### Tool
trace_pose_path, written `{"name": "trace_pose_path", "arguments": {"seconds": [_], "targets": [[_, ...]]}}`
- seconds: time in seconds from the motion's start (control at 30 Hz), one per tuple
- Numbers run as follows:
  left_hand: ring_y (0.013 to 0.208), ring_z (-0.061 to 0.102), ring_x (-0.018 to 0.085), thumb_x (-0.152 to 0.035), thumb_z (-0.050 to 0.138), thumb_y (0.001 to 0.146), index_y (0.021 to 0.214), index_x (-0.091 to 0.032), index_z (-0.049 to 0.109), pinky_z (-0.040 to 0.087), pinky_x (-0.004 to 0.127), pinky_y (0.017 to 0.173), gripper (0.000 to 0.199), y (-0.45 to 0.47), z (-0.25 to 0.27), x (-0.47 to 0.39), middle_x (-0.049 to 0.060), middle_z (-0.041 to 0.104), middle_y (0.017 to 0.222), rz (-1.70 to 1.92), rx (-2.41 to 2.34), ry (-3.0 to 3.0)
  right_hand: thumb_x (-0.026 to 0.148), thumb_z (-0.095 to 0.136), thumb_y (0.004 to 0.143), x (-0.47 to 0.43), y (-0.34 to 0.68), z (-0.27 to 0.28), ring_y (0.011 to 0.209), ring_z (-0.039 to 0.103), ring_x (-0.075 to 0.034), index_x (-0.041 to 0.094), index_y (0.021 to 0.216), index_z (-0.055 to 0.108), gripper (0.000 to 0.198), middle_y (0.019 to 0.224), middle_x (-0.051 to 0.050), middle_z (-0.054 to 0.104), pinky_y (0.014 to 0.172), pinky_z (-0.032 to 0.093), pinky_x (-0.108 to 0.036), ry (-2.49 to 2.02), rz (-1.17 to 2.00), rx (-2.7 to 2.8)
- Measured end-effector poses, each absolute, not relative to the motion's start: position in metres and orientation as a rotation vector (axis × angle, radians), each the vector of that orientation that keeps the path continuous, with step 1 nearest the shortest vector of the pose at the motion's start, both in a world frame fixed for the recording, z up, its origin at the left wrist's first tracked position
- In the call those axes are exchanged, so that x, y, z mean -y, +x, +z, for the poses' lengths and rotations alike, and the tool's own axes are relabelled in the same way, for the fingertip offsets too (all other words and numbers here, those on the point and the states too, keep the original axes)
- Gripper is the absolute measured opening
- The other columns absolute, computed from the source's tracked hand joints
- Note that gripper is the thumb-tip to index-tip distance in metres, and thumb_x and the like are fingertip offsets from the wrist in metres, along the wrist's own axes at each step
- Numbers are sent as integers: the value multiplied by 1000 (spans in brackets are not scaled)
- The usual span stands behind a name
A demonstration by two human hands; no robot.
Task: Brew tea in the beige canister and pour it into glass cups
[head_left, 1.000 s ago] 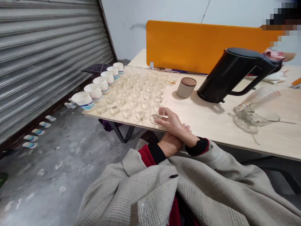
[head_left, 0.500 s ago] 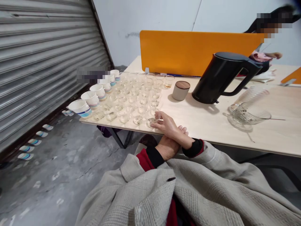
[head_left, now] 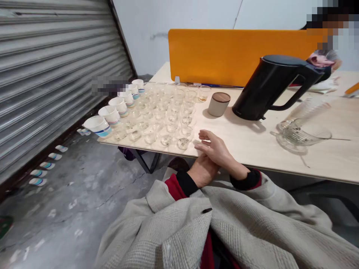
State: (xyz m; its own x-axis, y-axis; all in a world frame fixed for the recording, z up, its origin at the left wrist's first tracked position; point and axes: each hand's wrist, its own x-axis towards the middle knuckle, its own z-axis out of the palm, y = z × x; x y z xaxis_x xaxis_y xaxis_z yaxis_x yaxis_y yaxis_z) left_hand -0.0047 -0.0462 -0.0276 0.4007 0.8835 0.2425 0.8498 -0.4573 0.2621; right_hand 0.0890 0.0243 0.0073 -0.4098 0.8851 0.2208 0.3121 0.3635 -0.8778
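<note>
Grey slatted shutter (head_left: 56,56) at far left, concrete floor (head_left: 84,209) below. White paper cups (head_left: 118,106) line the left edge of the pale worktop (head_left: 266,154); clear cups (head_left: 159,114) stand in close rows beside them, dark flecks in several. Corner cup (head_left: 183,143) upright near the front edge. Left hand (head_left: 203,172) lies beneath the right wrist; its fingers are hidden, state cannot be told. Right hand (head_left: 214,147) empty, fingers loosely spread, just beside the corner cup, apart from it. Step, as judged: a pause at the row's end, nothing gripped; any next grasp calls for light contact among crowded rims. Rightward: lidded canister (head_left: 218,106), orange divider (head_left: 213,56) behind, black kettle (head_left: 266,89), ribbed glass vessel (head_left: 303,136).
</note>
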Motion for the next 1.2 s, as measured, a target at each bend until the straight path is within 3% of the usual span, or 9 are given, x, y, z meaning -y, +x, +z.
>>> {"name": "trace_pose_path", "arguments": {"seconds": [0.1, 0.23, 0.37, 0.63, 0.77, 0.9, 1.2], "targets": [[159, 44, 27, -36, 70, 100, 145, -21, 62, 33, 44, 135, 49, -8, -20, 46, 10, 63, 157, 489, -1366, 2676, 52, 78, 85, -23, 116, 10, 125, 69, -31, 23, 135, 63, 60, 137, -16, 69, 110, 59, -55, -1080, 976, 1827], [161, 41, 30, -45, 61, 105, 154, -11, 53, 37, 47, 132, 60, -4, -3, 41, 19, 52, 165, 477, -1444, 2661, 55, 74, 86, -29, 154, 4, 121, 71, -31, 24, 130, 65, 55, 132, -15, 72, 108, 60, -56, -1156, 839, 1718], [167, 27, 33, -47, 50, 110, 162, -5, 42, 29, 51, 136, 68, 6, 9, 26, 20, 38, 174, 406, -1709, 2529, 56, 72, 87, -36, 188, -4, 120, 70, -32, 20, 129, 66, 55, 133, -17, 71, 107, 60, -56, -1264, 696, 1656], [165, 30, 38, -52, 44, 110, 162, -1, 41, 28, 55, 135, 73, 9, 11, -13, 25, 38, 172, 257, -1960, 2413, 49, 58, 97, -60, 252, -8, 122, 66, -37, 19, 121, 73, 41, 127, -18, 73, 110, 54, -58, -1441, 274, 1929], [165, 29, 38, -55, 41, 111, 163, -1, 40, 29, 55, 135, 75, 6, 6, -17, 25, 35, 173, 220, -1966, 2457, 45, 56, 100, -67, 267, -7, 129, 60, -40, 14, 133, 70, 47, 139, -21, 68, 113, 50, -60, -1529, 209, 2056], [165, 29, 40, -61, 44, 108, 163, -2, 40, 30, 57, 135, 81, 3, -1, -13, 26, 34, 174, 228, -1978, 2514, 52, 56, 103, -63, 266, -9, 146, 49, -40, 11, 148, 60, 60, 156, -21, 57, 121, 44, -59, -1478, 138, 2253], [163, 35, 42, -60, 46, 108, 164, 1, 34, 38, 62, 129, 84, 1, -15, -7, 29, 37, 171, 461, -1947, 2611, 61, 46, 108, -51, 265, -24, 158, 40, -36, 11, 164, 42, 75, 169, -21, 44, 132, 31, -61, -1569, 31, 2356]]}}
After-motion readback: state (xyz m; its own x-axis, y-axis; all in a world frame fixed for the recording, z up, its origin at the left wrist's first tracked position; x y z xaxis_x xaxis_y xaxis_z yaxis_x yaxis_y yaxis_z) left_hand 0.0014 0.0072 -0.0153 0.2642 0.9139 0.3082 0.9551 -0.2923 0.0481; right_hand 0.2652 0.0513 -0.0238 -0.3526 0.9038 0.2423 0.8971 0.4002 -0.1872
